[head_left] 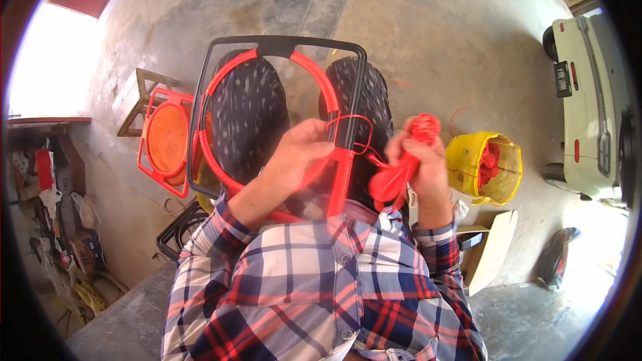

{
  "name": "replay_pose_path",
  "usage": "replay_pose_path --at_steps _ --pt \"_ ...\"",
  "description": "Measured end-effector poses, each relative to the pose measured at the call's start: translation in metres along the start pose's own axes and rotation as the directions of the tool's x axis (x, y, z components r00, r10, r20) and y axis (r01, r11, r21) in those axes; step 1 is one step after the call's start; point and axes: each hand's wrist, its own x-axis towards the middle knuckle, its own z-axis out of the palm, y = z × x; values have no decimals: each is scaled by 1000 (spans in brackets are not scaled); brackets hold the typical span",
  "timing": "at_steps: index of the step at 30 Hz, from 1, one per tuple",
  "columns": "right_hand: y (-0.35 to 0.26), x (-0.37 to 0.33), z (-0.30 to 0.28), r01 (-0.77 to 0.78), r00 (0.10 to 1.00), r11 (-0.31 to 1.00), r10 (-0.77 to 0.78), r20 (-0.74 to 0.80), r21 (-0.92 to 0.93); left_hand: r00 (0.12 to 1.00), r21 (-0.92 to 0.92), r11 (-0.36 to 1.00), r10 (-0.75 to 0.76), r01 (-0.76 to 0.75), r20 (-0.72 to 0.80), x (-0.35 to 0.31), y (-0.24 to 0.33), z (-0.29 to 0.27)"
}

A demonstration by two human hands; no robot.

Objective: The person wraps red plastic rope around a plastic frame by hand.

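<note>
Across my lap rests a black rectangular frame (pixel 279 45) with a round ring (pixel 315 70) inside it. Red cord covers much of the ring and part of the frame's right side. My left hand (pixel 301 157) reaches over the ring, with thumb and fingers closed at that right side. A loose loop of red cord (pixel 366 119) passes around the side bar there and leads toward my right hand (pixel 428 164). That hand, slightly blurred, is closed around a bundle of red cord (pixel 425 127); more of the bundle hangs below the fingers.
A yellow bucket (pixel 463 164) holding red pieces stands at the right. At the left are a red frame with an orange disc (pixel 167 139), a wooden stool (pixel 142 101) and a cluttered shelf (pixel 77 180). A pale board (pixel 493 254) and a white vehicle (pixel 590 103) are right.
</note>
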Motion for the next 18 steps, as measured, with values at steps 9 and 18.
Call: replay_pose_path --at_steps 9,18 --pt "-116 -13 -143 243 461 775 -622 -634 -583 995 28 998 -49 51 -87 -4 6 -1" --pt "18 0 10 68 990 674 45 132 -736 994 257 965 -26 53 -108 -8 4 3"
